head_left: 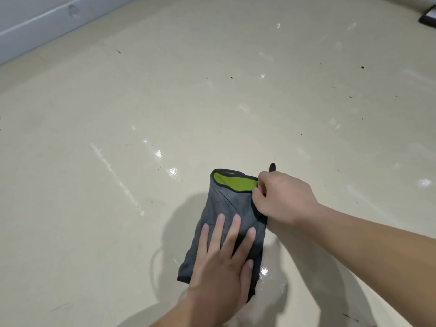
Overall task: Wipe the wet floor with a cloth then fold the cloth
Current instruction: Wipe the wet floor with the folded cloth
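Though folded, a grey black-edged cloth (227, 208), lime-green inside.

The left hand (219, 263) and the right hand (283, 199) are bare. Both forearms are bare as far as they show. The left hand's fingernails are short and plain.

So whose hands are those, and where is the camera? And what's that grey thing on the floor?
Those are a person's own two hands, filmed by a camera worn on their head, looking down. The floor is pale and shiny, with wet spots glinting on it. On it lies a grey cloth with a green inside. The left hand lies flat on the cloth, pressing it down. The right hand pinches the cloth's far edge, probably to fold it.
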`<state>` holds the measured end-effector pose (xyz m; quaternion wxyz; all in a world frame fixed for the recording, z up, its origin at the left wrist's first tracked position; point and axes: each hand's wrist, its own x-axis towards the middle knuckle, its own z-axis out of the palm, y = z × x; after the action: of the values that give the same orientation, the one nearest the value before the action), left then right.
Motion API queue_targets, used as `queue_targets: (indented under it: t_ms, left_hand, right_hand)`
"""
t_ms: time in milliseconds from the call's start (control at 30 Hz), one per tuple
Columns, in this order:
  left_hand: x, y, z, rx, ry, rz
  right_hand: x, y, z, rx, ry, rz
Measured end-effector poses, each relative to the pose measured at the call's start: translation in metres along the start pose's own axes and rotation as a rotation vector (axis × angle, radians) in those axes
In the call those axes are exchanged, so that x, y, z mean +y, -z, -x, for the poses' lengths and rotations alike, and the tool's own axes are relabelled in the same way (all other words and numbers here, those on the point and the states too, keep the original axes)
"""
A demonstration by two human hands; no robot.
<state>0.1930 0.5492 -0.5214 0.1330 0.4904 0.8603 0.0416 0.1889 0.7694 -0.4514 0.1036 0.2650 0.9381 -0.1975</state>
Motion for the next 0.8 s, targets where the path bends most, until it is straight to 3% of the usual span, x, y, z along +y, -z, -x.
queue_targets:
  t_ms: [267,400,533,633,700,800]
  left_hand:
    - [0.038,0.002,-0.090,0.033,-0.115,0.050]
    - [0.103,-0.010,-0.123,0.056,-0.225,0.077]
    - [0.188,-0.028,-0.098,-0.050,-0.464,0.067]
    - [0.224,-0.040,-0.060,-0.185,-0.649,0.057]
    - [0.233,-0.041,-0.040,-0.272,-0.740,0.119]
    - [0.236,-0.030,-0.045,-0.414,-0.718,0.385]
  right_hand:
    - [0.048,0.008,0.043,0.111,-0.303,-0.260]
    - [0.104,0.013,0.103,0.138,-0.568,-0.327]
    - [0.155,0.028,0.180,0.172,-0.813,-0.364]
    - [0.172,0.034,0.226,0.111,-0.926,-0.310]
    - [0.178,0.030,0.250,-0.024,-0.957,-0.212]
    - [0.180,0.019,0.267,-0.233,-0.916,-0.136]
